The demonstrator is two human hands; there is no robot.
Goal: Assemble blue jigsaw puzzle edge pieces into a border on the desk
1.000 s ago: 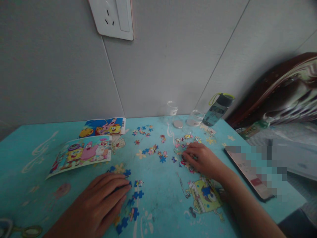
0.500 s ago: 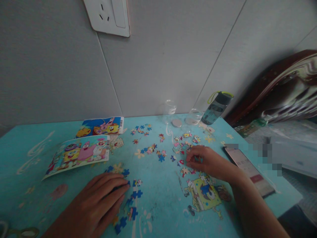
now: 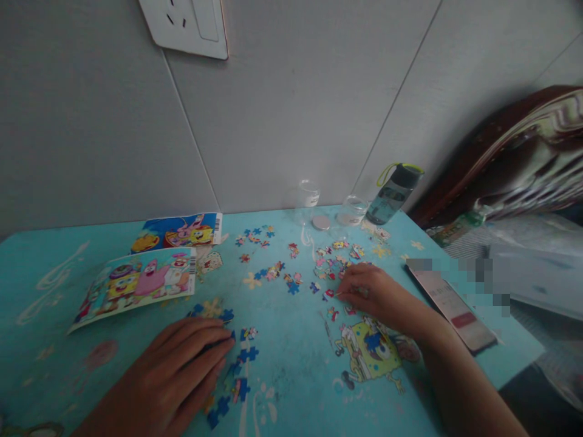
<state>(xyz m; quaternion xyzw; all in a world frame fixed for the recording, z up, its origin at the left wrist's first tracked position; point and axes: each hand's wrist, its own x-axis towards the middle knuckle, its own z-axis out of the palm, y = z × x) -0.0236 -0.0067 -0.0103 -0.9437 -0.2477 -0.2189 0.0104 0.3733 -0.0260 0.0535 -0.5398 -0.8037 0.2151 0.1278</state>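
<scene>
My left hand (image 3: 177,370) lies flat at the lower left, fingers stretched out over a partly joined edge of blue puzzle pieces (image 3: 222,405). More of that edge, with a yellow patch, shows beyond its fingertips. At the right, my right hand (image 3: 371,294) is closed in a pinch, with a thin pale edge of a puzzle piece (image 3: 337,295) at the fingertips; most of it is hidden. Loose puzzle pieces (image 3: 328,264) are scattered beyond that hand. Small groups of pieces (image 3: 272,271) lie toward the middle and back.
Two cartoon picture sheets (image 3: 148,280) lie at the left. Clear plastic tubs (image 3: 309,194), a round lid (image 3: 321,223) and a dark bottle (image 3: 394,193) stand by the wall. A phone (image 3: 450,306) rests right of my right forearm. A socket (image 3: 186,24) is above.
My right fingers have closed on a piece, and a pale piece under them is gone from the table. The left hand stays in place. The view has shifted slightly.
</scene>
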